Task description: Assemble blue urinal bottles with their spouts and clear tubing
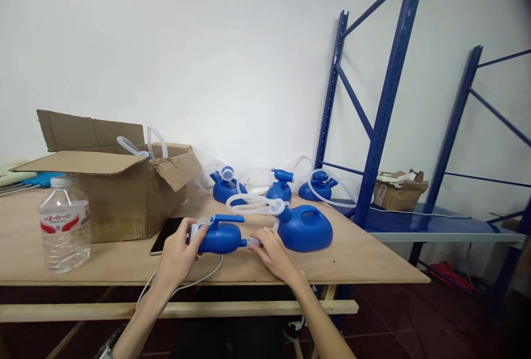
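In the head view my left hand (pixel 181 248) is closed around the white-rimmed end of a blue plastic urinal funnel (pixel 220 238). The funnel lies sideways just over the table's front part, its flat blue handle on top and its narrow spout towards the right. At that spout, my right hand (pixel 269 249) pinches a translucent hose end (pixel 253 242), which meets the spout; how far it is pushed on cannot be seen. Behind my right hand stands a blue urinal bottle (pixel 310 229) with a grip hole and a white neck. A coiled white hose (pixel 249 202) lies beside its neck.
Several more blue urinal bottles (pixel 229 190) with hoses stand along the wall. An opened cardboard box (pixel 120 204), a water bottle (pixel 64 232) and a dark phone or tablet (pixel 168 234) are on the left. Blue metal shelving (pixel 379 121) rises at the right.
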The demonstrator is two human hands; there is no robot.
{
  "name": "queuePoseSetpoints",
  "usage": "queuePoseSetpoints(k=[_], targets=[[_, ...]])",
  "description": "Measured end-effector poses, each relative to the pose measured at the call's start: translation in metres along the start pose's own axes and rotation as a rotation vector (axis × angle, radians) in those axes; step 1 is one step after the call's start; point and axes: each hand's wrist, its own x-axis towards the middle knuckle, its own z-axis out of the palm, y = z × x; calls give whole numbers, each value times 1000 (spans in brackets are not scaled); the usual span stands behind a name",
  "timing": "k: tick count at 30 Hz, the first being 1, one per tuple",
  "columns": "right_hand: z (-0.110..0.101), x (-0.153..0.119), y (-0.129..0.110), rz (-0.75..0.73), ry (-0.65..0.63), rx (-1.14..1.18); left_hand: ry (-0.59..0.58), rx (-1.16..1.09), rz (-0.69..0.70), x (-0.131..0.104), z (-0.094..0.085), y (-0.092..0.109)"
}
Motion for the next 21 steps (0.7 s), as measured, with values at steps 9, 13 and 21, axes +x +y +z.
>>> queuePoseSetpoints(k=[9,13,21], targets=[[-13,0,-3,-62,-119,-138,62,132,55,-5,5,-1],[-13,-2,0,-98,-141,-153,51,106,62,-5,7,-3],[-18,-3,-1,-107,-150,-138,53,-47,17,-10,14,1]])
